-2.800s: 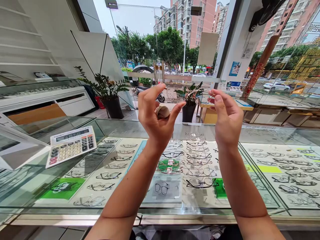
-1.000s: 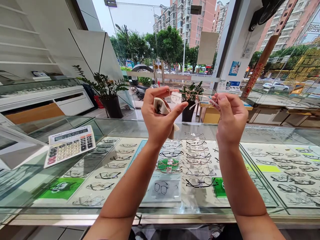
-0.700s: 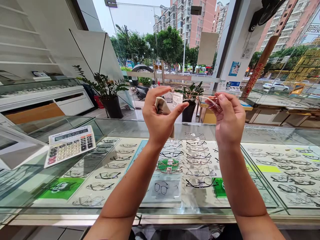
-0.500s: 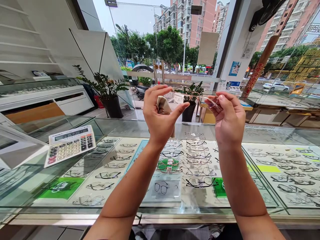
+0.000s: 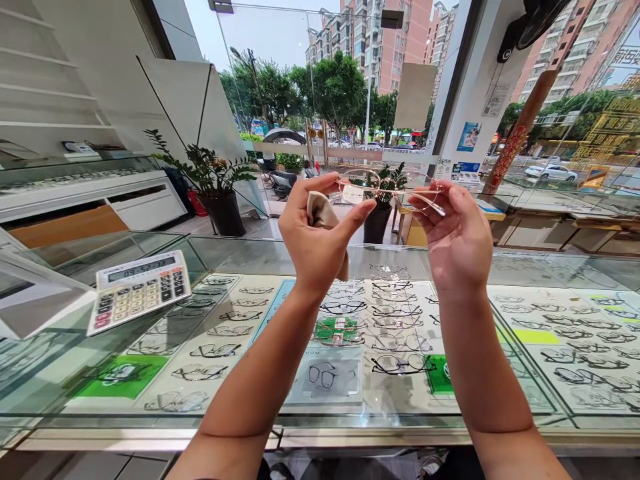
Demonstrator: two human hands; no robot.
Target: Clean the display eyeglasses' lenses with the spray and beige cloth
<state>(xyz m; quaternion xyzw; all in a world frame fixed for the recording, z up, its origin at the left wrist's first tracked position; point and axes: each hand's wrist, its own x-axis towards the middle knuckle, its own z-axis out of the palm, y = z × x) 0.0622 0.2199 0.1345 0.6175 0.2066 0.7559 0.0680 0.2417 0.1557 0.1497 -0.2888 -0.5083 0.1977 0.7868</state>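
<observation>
Between my two raised hands is a pair of thin gold-rimmed eyeglasses [image 5: 387, 191], held above the glass counter. A small white tag sits on the lens nearer my left hand. My left hand [image 5: 320, 230] grips one end of the eyeglasses with its fingertips, and a folded beige cloth [image 5: 321, 209] is tucked in its palm. At the opposite end, my right hand [image 5: 457, 233] pinches the frame between thumb and fingers. Both temples are folded across behind the lenses, as far as I can see.
Below stands a glass display counter [image 5: 300, 421] with rows of eyeglass frames inside. A calculator [image 5: 143, 287] rests on its left part. Beyond are potted plants [image 5: 223, 210], a glass door and a street. More display cases [image 5: 545, 230] stand at the right.
The eyeglasses have turned, so their round rims now show more plainly toward me. My right hand has rotated slightly, with its palm more in view. My left hand has shifted a little left.
</observation>
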